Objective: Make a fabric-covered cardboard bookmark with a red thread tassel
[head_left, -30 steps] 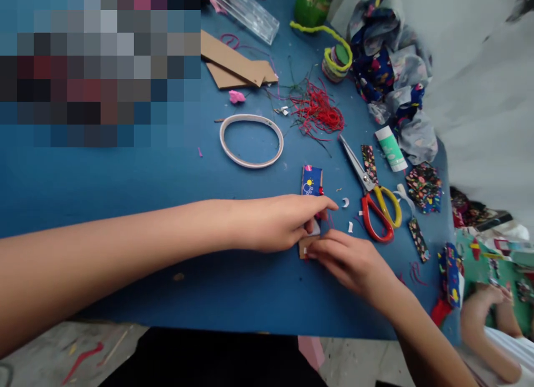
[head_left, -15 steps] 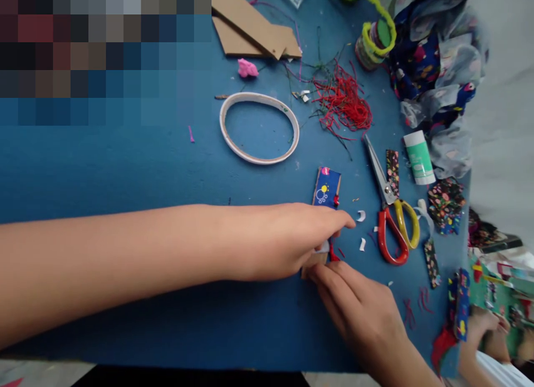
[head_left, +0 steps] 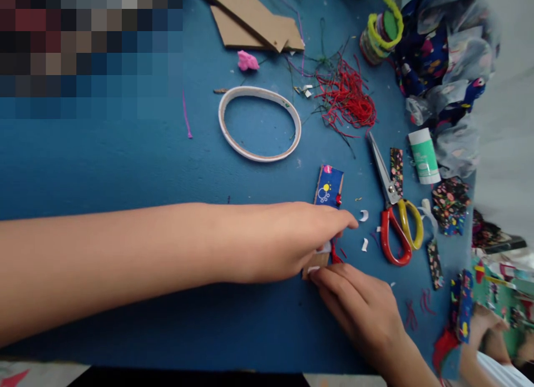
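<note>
A narrow cardboard strip (head_left: 320, 258), partly covered with blue patterned fabric (head_left: 329, 182), lies flat on the table. Across its middle rests my left hand (head_left: 311, 228), fingers curled down and holding it, the thumb reaching right. Most of those fingers are hidden beneath the hand. At the strip's near, bare end my right hand (head_left: 362, 306) has its fingers pressed together on a small white piece (head_left: 312, 269), perhaps tape. Red threads (head_left: 336, 256) stick out beside the strip between the hands.
Red-and-yellow scissors (head_left: 394, 209), a glue stick (head_left: 424, 156) and fabric scraps (head_left: 450, 203) lie to the right. Beyond are a white tape ring (head_left: 223, 123), red thread (head_left: 350, 98), pink clay (head_left: 247, 60) and cardboard (head_left: 250, 20). Another person's arm (head_left: 479, 331) shows at the lower right.
A white piece now shows at my right fingertips on the strip's near end. My left hand stays over the strip. The view has shifted slightly.
</note>
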A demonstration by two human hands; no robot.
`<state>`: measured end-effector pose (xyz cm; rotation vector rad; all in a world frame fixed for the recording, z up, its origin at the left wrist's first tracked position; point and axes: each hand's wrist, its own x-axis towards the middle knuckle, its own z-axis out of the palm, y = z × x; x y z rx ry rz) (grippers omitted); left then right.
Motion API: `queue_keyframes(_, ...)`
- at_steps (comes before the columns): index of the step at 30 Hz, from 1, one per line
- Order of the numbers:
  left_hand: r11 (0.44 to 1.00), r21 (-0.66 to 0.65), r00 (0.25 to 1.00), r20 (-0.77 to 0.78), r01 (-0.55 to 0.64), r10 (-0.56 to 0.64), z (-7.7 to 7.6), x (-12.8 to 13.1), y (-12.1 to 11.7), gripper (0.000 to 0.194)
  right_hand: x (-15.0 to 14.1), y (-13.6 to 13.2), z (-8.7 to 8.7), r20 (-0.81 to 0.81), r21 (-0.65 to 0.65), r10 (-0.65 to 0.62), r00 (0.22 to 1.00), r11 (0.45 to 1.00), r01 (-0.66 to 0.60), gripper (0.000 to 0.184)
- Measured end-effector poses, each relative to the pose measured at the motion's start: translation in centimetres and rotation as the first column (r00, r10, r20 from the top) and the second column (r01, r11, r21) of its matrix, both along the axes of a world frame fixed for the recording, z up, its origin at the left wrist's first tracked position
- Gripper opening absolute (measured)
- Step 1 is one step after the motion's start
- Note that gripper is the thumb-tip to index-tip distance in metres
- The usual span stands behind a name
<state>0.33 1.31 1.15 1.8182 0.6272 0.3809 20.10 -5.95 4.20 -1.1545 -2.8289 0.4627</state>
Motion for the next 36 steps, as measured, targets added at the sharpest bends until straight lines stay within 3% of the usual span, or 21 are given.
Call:
queue_keyframes(26,0.996,-0.061,0.992,-0.104,0.066,-0.072,1.3,0.3,0.5,0.055,0.0,0.2,0.0,0.006,-0.022,0.011,1.0,1.0,-0.011,0.019)
queue_keyframes(36,1.0,0.027,1.0,-0.006,-0.001,0.001,0.2,-0.1,0.0,0.049,0.0,0.7,0.0,-0.041,0.011,0.031,0.999,0.999,-0.031,0.016)
